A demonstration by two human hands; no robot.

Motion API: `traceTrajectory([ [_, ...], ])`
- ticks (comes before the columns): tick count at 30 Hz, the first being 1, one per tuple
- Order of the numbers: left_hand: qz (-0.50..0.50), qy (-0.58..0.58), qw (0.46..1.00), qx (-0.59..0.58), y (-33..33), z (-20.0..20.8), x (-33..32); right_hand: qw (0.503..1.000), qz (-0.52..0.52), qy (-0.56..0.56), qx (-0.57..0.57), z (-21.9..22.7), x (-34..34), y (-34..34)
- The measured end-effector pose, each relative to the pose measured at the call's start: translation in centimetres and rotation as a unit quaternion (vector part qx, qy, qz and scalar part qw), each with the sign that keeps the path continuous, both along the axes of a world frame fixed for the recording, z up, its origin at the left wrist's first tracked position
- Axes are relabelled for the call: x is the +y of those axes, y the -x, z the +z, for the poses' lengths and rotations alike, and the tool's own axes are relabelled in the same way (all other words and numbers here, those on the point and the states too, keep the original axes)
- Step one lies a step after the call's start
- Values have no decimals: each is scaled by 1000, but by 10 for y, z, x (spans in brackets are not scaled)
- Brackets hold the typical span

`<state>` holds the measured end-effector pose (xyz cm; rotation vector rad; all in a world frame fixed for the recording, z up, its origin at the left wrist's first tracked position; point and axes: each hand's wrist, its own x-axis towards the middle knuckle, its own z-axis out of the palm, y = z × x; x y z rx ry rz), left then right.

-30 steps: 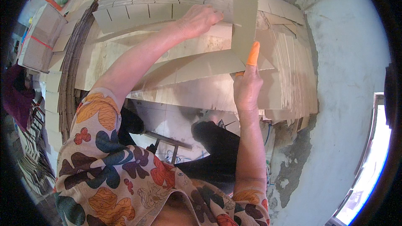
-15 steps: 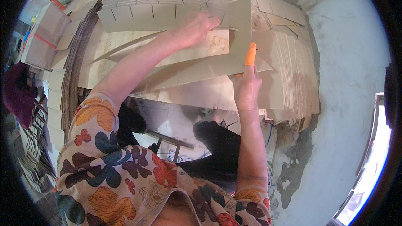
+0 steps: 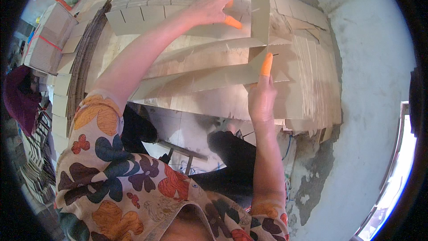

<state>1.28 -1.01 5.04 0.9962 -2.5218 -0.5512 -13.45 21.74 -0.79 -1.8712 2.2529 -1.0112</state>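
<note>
My right hand [image 3: 262, 96] grips a cardboard strip [image 3: 196, 79] near its right end, an orange finger cot on the upright digit. That strip lies slanting in front of me. A second long strip [image 3: 211, 48] runs roughly parallel behind it. Both meet a crossing cardboard strip [image 3: 260, 13] that points away from me; how deeply their slots engage I cannot tell. Beyond them, my left hand [image 3: 214, 10] is open, thumb and finger in orange cots spread apart. It hovers over or touches a row of slotted cardboard strips [image 3: 151, 14].
Stacked cardboard [image 3: 314, 80] fans out at the right, beside a stained wall [image 3: 370, 62]. A dark-edged cardboard stack [image 3: 82, 58] stands at the left, near a carton [image 3: 47, 40] with a red band. Below the work surface a metal bar frame [image 3: 183, 149] shows between my legs.
My left hand has let go of the second strip and moved farther away, its thumb and finger spreading. The second strip now meets the crossing strip, which has shifted slightly right.
</note>
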Motion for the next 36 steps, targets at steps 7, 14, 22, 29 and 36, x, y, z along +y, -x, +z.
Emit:
traceTrajectory([
  [7,37,225,965,-128,14,-60,-38,996,-26,-80,8,7,6,-3],
  [14,16,296,949,-106,14,-75,-46,998,-14,-52,11,6,5,-4],
  [22,-11,189,977,-99,8,-49,-26,998,4,-65,-2,15,9,-6],
  [29,-4,221,971,-90,10,-54,-29,999,2,-35,15,11,15,-5],
  [36,-68,354,933,-5,13,-50,-31,1000,9,-23,15,9,13,-2],
])
